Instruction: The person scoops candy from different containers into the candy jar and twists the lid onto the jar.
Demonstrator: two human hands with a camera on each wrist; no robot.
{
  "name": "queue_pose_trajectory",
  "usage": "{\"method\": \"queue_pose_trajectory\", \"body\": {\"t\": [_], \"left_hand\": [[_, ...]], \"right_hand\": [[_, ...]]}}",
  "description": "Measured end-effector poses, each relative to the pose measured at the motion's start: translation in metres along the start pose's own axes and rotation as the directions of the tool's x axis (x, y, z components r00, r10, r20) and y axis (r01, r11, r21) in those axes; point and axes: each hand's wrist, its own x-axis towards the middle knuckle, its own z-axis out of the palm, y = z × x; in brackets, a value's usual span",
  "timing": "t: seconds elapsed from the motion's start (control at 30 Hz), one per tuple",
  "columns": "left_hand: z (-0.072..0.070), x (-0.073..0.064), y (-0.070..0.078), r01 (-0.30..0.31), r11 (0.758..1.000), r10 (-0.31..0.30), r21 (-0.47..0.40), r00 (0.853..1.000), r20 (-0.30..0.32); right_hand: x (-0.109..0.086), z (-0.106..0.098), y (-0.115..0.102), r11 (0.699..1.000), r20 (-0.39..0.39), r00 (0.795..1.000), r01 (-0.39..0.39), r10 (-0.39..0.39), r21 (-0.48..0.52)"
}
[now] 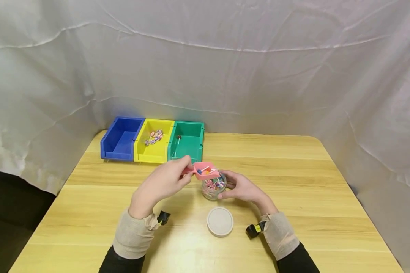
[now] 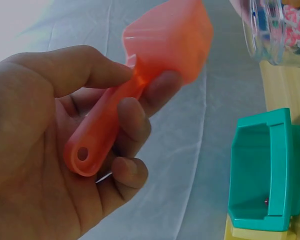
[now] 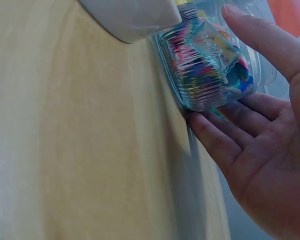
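My left hand (image 1: 158, 185) grips a pink scoop (image 2: 165, 42) by its handle. The scoop hangs above the mouth of a glass jar (image 1: 210, 195), with a few lollipops (image 1: 208, 171) in its bowl, their white sticks pointing right. Wrapped candies (image 1: 210, 184) show inside the jar. My right hand (image 1: 242, 187) holds the jar from its right side, thumb on one side and fingers on the other in the right wrist view. On the table in front of the jar lies a round whitish lid (image 1: 220, 222).
Three joined bins stand at the back left: a blue bin (image 1: 117, 156), a yellow bin (image 1: 150, 158) with several swirl candies (image 1: 154, 137), and a green bin (image 1: 191, 146) with a dark lollipop (image 1: 178, 137). Grey cloth (image 1: 246, 83) surrounds the wooden table (image 1: 311, 182).
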Motion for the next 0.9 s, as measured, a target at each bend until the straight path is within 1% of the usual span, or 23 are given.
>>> {"method": "queue_pose_trajectory", "body": {"t": [0.17, 0.3, 0.4, 0.6, 0.8, 0.9], "left_hand": [[0.001, -0.001, 0.003, 0.029, 0.999, -0.031, 0.037, 0.999, 0.044], [0.003, 0.000, 0.007, 0.029, 0.999, -0.031, 0.044, 0.997, 0.064], [0.005, 0.001, 0.010, 0.021, 0.998, -0.024, 0.056, 0.998, 0.065], [0.012, 0.003, 0.013, -0.008, 0.997, 0.005, 0.083, 0.999, 0.032], [0.018, 0.004, 0.015, -0.051, 0.995, 0.051, 0.086, 0.999, -0.008], [0.020, 0.004, 0.016, -0.067, 0.993, 0.071, 0.093, 0.997, -0.042]], "right_hand": [[0.001, 0.000, 0.002, 1.000, 0.006, 1.000, 0.015, -0.015, 0.003], [0.001, 0.001, 0.004, 1.000, 0.007, 1.000, 0.012, -0.012, 0.011], [0.001, 0.001, 0.004, 1.000, 0.004, 1.000, 0.010, -0.010, 0.012], [0.001, 0.002, 0.003, 1.000, 0.009, 1.000, 0.006, -0.006, 0.017], [0.001, 0.001, 0.003, 1.000, 0.008, 1.000, 0.015, -0.015, -0.014], [0.001, 0.002, 0.003, 1.000, 0.007, 1.000, 0.014, -0.014, -0.017]]}}
